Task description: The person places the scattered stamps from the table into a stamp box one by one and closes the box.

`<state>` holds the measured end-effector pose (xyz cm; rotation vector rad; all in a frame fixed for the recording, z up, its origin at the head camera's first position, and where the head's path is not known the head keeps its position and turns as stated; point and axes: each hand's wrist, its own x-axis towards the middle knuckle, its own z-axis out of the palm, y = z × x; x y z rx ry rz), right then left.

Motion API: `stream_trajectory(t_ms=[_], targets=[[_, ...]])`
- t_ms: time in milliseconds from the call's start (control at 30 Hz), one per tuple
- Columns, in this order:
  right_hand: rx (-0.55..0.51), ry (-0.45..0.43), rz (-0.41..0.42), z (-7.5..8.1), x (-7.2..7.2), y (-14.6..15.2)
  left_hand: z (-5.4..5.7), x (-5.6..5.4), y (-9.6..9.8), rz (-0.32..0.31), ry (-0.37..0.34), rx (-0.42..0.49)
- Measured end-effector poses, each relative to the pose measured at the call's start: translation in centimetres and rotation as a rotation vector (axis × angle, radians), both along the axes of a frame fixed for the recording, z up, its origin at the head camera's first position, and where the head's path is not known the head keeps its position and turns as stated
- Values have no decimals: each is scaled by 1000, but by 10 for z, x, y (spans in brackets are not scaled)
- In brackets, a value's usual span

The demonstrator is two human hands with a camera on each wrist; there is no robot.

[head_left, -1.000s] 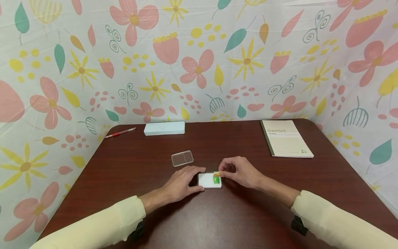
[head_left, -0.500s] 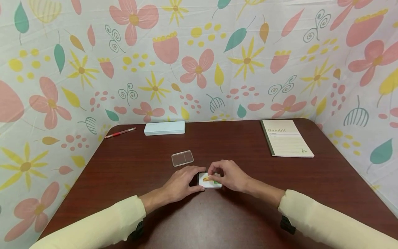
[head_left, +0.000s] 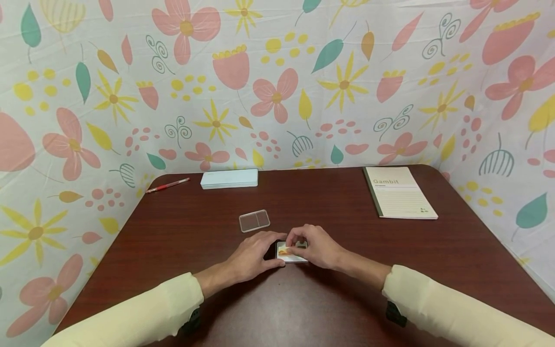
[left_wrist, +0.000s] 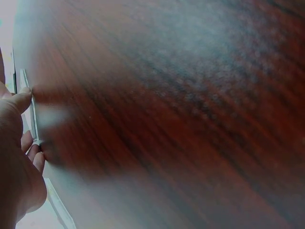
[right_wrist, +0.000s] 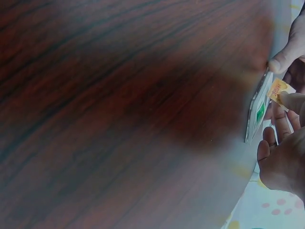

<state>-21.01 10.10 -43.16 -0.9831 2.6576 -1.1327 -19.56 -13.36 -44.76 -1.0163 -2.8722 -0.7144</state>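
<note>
A small white rectangular case (head_left: 296, 259) lies on the table in front of me. My left hand (head_left: 253, 255) grips its left end, thumb at the near edge and fingers at the far edge. With thumb and fingertips my right hand (head_left: 321, 246) pinches a small square orange-and-yellow paper piece (right_wrist: 277, 90), holding it tilted over the left part of the case. In the right wrist view, a green square piece (right_wrist: 260, 112) lies on the case's other part; my right hand covers it in the head view. Beyond my left hand lies a clear plastic lid (head_left: 254, 221).
A pale blue box (head_left: 229, 179) and a red pen (head_left: 168, 185) lie at the back left of the brown table (head_left: 321, 197). At the back right is a notebook (head_left: 401, 193) marked "Gambit". A flowered cloth (head_left: 277, 53) hangs behind.
My right hand has carried the orange-and-yellow piece leftward, from over the green piece to the left part of the case. My left hand and the clear lid have stayed put.
</note>
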Motion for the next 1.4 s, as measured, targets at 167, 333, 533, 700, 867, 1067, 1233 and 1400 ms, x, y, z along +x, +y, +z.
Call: stream_trajectory(t_ms=[167,333,533,700,867,1067,1233,1400], targets=[[4,1,2,-2,0,-2,0,1,0,5,-14,-1],[17,22,-9,-4,0,-4,0,2,0,-2,-1,5],[23,69,-31,-6,1,-6,0,1,0,-1,4,5],[41,136,-44,-10,2,-7,0,1,0,-3,9,9],[63,190,-59,-13,2,-7,0,2,-1,-3,15,15],[76,211,-75,-14,3,-7,0,1,-1,-4,19,9],[89,209,-83,-14,4,-7,0,2,-1,-4,20,3],[109,217,-84,-14,4,-8,1,3,0,-5,13,7]])
